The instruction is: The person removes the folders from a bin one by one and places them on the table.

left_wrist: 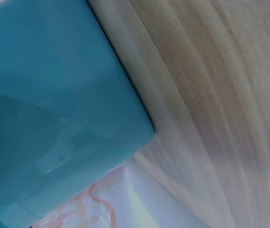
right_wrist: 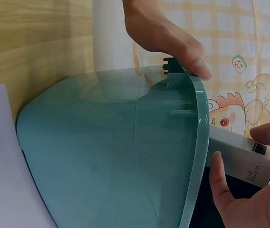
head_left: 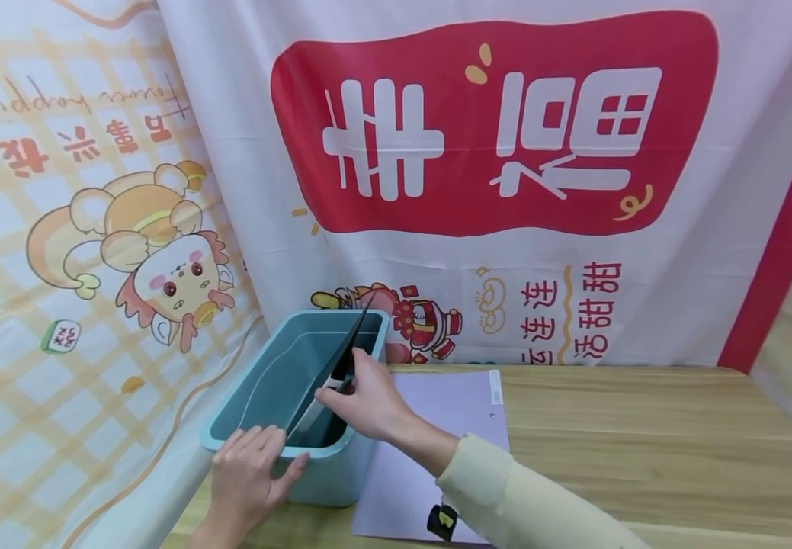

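My right hand [head_left: 376, 398] pinches a thin dark clip file [right_wrist: 239, 154], thumb on one side and fingers on the other. Its pale spine reads "CLIP FILE" in the right wrist view. The file stands tilted on edge inside a teal plastic bin [head_left: 361, 476], its far corner rising above the rim and its lower part hidden by the walls. At the bin's near left corner, my left hand [head_left: 248, 467] grips the rim, fingers over the edge and thumb along the outside. In the left wrist view mostly the bin's outer wall [left_wrist: 63, 95] shows.
Flat on the wooden table [head_left: 642, 442] beside the bin lies a purple folder [head_left: 430, 435] with a white label. A small black item with a yellow mark [head_left: 442, 522] is at its near end, partly behind my right sleeve. Printed cloth [head_left: 505, 305] hangs behind and at left.
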### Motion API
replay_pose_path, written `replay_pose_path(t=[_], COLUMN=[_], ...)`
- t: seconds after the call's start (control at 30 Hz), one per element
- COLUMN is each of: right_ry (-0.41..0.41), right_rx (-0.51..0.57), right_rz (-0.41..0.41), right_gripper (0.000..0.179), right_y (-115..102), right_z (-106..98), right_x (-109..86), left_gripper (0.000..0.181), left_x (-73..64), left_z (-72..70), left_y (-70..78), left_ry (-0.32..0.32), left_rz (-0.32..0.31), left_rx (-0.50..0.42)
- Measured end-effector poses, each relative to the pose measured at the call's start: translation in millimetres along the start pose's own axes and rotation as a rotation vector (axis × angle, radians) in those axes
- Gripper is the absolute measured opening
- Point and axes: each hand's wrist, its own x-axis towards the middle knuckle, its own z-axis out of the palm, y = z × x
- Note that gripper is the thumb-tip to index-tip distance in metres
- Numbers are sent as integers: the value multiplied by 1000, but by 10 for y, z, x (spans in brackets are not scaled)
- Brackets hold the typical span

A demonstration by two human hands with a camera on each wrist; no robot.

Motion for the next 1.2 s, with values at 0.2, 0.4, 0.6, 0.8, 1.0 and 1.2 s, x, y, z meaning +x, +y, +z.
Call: replay_pose_path(t=[0.2, 0.4, 0.6, 0.8, 1.0, 1.2], right_ry=[1, 26, 107, 137, 140, 157], right_rx=[27, 118, 179, 232, 265, 337], right_rz=[-29, 16, 25, -28, -52, 21], right_gripper=[54, 66, 62, 43, 35, 40], right_y=[21, 70, 49, 55, 99, 119], right_z=[24, 75, 136, 152, 119, 65], right_x=[6, 13, 33, 25, 10, 12], left_gripper=[55, 54, 54, 54, 54, 54], left_x=[-6, -16, -9, -4, -8, -4], left_z=[-6, -2, -6, -8, -15, -17], left_y=[0, 31, 35, 28, 32, 27], left_ry=[3, 22, 24, 30, 19, 12], left_rz=[1, 5, 5, 7, 0, -4], left_rx=[-6, 0, 5, 7, 15, 13])
